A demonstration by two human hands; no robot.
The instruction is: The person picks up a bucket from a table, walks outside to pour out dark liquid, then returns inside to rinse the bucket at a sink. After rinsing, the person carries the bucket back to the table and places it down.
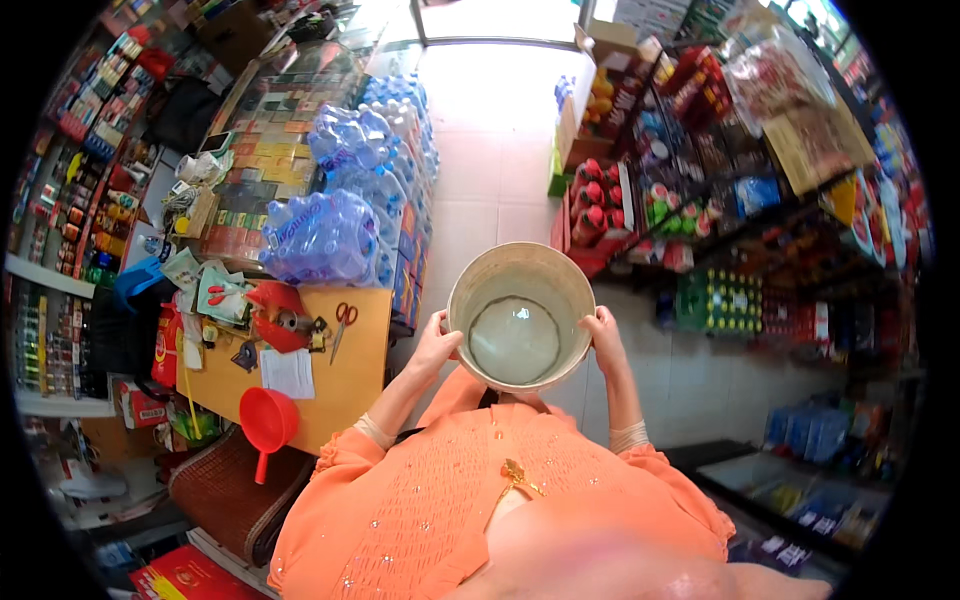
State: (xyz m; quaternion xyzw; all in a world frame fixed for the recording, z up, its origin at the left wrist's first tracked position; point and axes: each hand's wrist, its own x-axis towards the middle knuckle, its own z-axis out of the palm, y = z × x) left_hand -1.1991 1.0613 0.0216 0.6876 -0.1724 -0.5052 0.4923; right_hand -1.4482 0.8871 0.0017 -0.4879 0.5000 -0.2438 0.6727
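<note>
Between both hands, in front of my body, is a pale round bucket with some cloudy liquid at its bottom. My left hand grips the bucket's left rim, thumb toward the inside. On the opposite side my right hand clasps the right rim the same way. Most of the fingers are hidden behind the bucket's outer wall. To the left, a red ladle-like scoop with a short handle lies at the corner of a wooden desk.
Scissors, a paper sheet and a red bag lie on the desk. Shrink-wrapped water bottles are stacked beyond it. Red-capped bottles and shelves line the right side. A tiled aisle leads to a bright doorway.
</note>
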